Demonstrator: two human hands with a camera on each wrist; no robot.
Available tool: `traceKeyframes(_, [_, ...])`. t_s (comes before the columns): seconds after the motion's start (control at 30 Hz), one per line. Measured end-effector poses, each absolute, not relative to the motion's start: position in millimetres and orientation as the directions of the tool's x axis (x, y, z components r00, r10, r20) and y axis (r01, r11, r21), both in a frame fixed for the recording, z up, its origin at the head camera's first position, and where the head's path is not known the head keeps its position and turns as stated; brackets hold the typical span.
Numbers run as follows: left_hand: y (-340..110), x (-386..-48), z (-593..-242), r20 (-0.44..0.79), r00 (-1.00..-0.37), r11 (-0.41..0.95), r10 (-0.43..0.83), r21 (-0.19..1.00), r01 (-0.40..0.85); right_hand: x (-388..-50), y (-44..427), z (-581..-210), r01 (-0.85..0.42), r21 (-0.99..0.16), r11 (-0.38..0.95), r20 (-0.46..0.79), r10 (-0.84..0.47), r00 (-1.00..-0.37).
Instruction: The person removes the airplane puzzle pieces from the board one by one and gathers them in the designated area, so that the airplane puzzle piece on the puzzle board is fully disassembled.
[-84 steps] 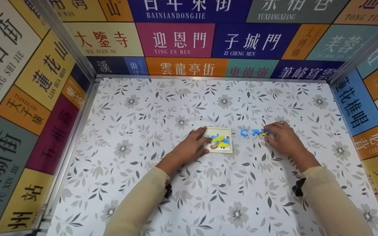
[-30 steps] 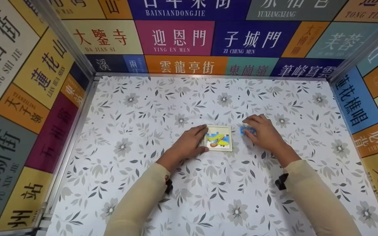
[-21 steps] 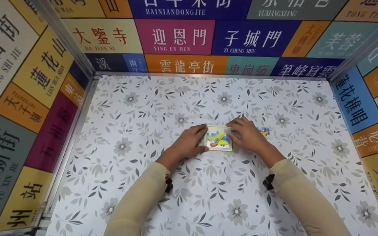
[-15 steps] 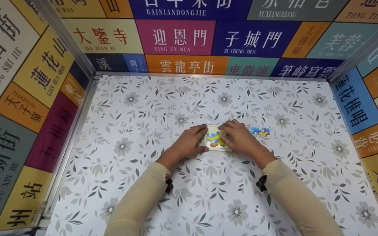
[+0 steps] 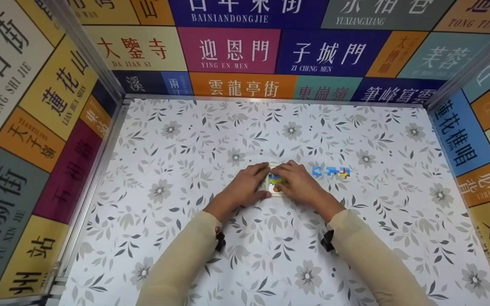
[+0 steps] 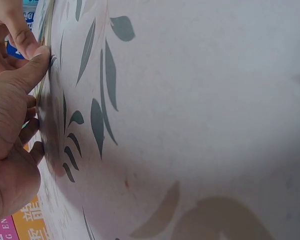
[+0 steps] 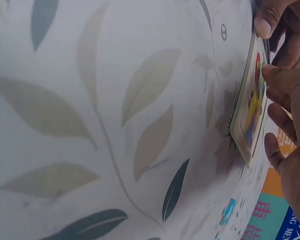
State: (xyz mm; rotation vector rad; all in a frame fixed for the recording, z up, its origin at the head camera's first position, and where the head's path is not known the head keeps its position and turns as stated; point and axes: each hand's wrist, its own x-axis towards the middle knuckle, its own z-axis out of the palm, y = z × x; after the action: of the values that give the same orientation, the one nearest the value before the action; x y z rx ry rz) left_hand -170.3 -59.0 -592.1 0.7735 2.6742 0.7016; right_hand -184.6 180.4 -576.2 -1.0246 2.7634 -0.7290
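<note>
A small square puzzle frame [image 7: 241, 135] with a pale rim and a yellow, blue and red picture lies on the cloth. In the head view the left hand [image 5: 242, 187] grips its left side, fingertips at the upper corner and thumb at the lower one. The right hand [image 5: 302, 182] reaches over the frame's right part, thumb and fingertips touching the picture and covering much of it. Whether a piece is under those fingertips cannot be seen. Just right of this hand lie a blue piece [image 5: 317, 171] and a blue, red and yellow cluster [image 5: 344, 172].
A white cloth [image 5: 236, 259] with grey flowers and leaves covers the table. Coloured panels with lettering [image 5: 230, 50] stand along the back and both sides. Metal rails [image 5: 270, 100] run along the table's edges. Each wrist wears a black device [image 5: 327, 240].
The right hand has moved left from the loose pieces onto the puzzle frame, uncovering those pieces. The left hand has stayed at the frame's left side, its fingers drawn back from the picture to the edge.
</note>
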Motion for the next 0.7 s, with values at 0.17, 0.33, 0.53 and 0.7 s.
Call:
traceKeyframes(0.17, [-58.5, -170.7, -592.0, -0.097, -0.821, 0.726, 0.562, 0.534, 0.434, -185.7, 177.1, -579.1, -0.581, -0.489, 0.651, 0.066, -0.636, -0.769])
traceKeyframes(0.33, [-59.2, -170.9, -593.3, -0.095, -0.823, 0.729, 0.561, 0.528, 0.435, -186.1, 175.4, -581.0, -0.567, -0.515, 0.643, 0.062, -0.632, -0.773])
traceKeyframes(0.53, [-60.0, -170.1, -594.1, -0.104, -0.825, 0.730, 0.555, 0.536, 0.424, -184.7, 173.2, -579.4, -0.549, -0.524, 0.651, 0.042, -0.624, -0.780])
traceKeyframes(0.7, [-60.1, -169.7, -593.5, -0.105, -0.824, 0.726, 0.557, 0.542, 0.423, -183.8, 172.9, -578.7, -0.545, -0.521, 0.657, 0.033, -0.622, -0.782])
